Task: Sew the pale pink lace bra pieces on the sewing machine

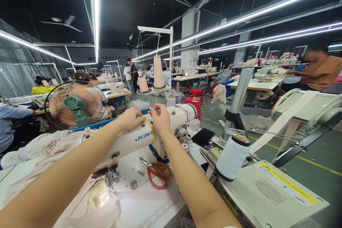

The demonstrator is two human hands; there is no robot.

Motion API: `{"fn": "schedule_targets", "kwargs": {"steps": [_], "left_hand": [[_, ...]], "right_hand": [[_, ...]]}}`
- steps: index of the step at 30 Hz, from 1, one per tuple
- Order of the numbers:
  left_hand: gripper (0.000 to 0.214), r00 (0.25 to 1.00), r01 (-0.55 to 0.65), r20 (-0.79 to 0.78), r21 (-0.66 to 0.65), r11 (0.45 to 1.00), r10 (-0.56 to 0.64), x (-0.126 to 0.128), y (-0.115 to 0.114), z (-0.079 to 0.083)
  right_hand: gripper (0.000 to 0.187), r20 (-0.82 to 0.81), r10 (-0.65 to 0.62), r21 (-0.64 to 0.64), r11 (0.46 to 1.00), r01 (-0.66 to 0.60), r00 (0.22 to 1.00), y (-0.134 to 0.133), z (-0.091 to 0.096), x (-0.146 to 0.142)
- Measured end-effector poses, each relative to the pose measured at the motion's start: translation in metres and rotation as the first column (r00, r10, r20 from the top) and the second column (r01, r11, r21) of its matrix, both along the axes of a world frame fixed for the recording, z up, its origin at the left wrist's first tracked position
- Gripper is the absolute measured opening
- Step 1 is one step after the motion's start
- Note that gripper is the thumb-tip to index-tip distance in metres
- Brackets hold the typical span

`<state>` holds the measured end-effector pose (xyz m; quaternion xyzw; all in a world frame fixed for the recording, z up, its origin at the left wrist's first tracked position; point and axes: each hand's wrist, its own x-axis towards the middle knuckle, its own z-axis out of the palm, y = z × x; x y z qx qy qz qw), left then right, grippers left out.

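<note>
Both my hands are over the top of a white JUKI sewing machine. My left hand has its fingertips pinched together just above the machine arm; what is between them is too small to see. Close beside it, my right hand is pinched around a thin thread that runs down from the thread stand. A yellow band wraps the machine arm under my hands. Behind stand a tall peach thread cone and a smaller cone. Scissors with red and orange handles lie on the machine bed.
Pale fabric is heaped on the left. A black phone, a white thread cone and a beige machine box are on the right. A fan stands behind. Other people sit at machines, one in an orange shirt.
</note>
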<state>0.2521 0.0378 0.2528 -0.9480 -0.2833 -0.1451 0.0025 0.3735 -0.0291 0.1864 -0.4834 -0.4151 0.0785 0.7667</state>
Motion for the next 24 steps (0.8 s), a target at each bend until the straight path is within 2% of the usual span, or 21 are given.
{"fn": "schedule_targets", "kwargs": {"steps": [3,6,8,11,13,15,18,21,24], "left_hand": [[0.021,1.000,-0.022,0.014,0.044,0.999,0.021,-0.003,-0.003,-0.002],[0.032,0.991,-0.028,0.134,0.147,0.989,0.008,-0.012,-0.014,-0.002],[0.040,0.963,0.073,0.235,0.241,0.968,-0.132,-0.020,-0.024,0.000],[0.039,0.875,0.310,0.265,0.339,0.888,-0.406,-0.027,-0.038,0.004],[0.035,0.827,0.383,0.277,0.359,0.851,-0.489,-0.030,-0.042,0.004],[0.034,0.812,0.384,0.317,0.342,0.857,-0.491,-0.032,-0.041,0.003],[0.030,0.867,0.350,0.249,0.311,0.884,-0.431,-0.038,-0.031,0.000],[0.028,0.943,0.314,-0.013,0.366,0.876,-0.333,-0.046,-0.020,-0.002],[0.028,0.955,0.278,-0.223,0.438,0.855,-0.197,-0.049,-0.015,-0.004]], "right_hand": [[0.021,-0.028,0.041,-0.010,0.999,-0.042,0.999,-0.002,0.003,0.001],[0.030,-0.038,0.135,-0.036,0.990,-0.137,0.990,-0.009,0.010,0.005],[0.041,-0.016,0.231,-0.069,0.970,-0.232,0.973,-0.018,0.016,0.006],[0.053,0.046,0.387,-0.144,0.915,-0.377,0.921,-0.032,0.026,0.002],[0.054,0.088,0.463,-0.206,0.875,-0.438,0.882,-0.039,0.032,-0.001],[0.051,0.134,0.509,-0.278,0.843,-0.461,0.850,-0.045,0.037,-0.003],[0.041,0.234,0.529,-0.404,0.816,-0.413,0.816,-0.049,0.042,0.004],[0.025,0.356,0.477,-0.502,0.823,-0.266,0.803,-0.048,0.044,0.017],[0.017,0.456,0.403,-0.568,0.818,-0.089,0.793,-0.041,0.043,0.025]]}}
